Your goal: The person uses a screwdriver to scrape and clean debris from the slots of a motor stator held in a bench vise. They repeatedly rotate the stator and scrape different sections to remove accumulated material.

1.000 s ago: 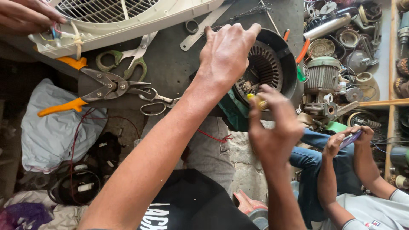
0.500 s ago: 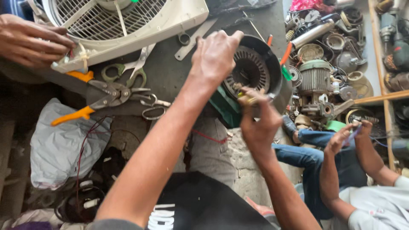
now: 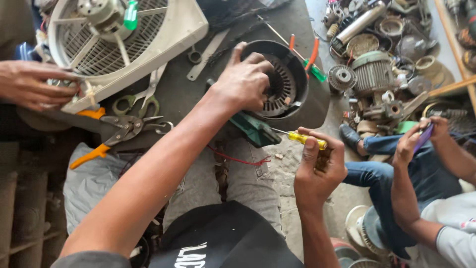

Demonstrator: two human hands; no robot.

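My left hand point(image 3: 244, 82) rests on the rim of a black round motor housing point(image 3: 287, 74) with a slotted metal core, which sits on a dark table point(image 3: 183, 94). My right hand point(image 3: 320, 171) is below it, closed around a yellow-handled screwdriver point(image 3: 302, 139) whose thin shaft points left toward a green block point(image 3: 255, 130) at the table's edge. A red wire point(image 3: 238, 160) hangs over my grey trousers.
A white fan grille point(image 3: 153, 39) with a motor lies at the upper left, held by another person's hand point(image 3: 29, 84). Orange-handled snips point(image 3: 116, 131), green scissors point(image 3: 134, 101) and a wrench point(image 3: 208, 54) lie nearby. Motor parts point(image 3: 372, 74) litter the floor. A seated person's hands point(image 3: 421, 136) hold a purple object.
My right hand has dropped down and right, away from the housing, now holding the yellow screwdriver clear of it. My left hand has stayed on the housing's rim.
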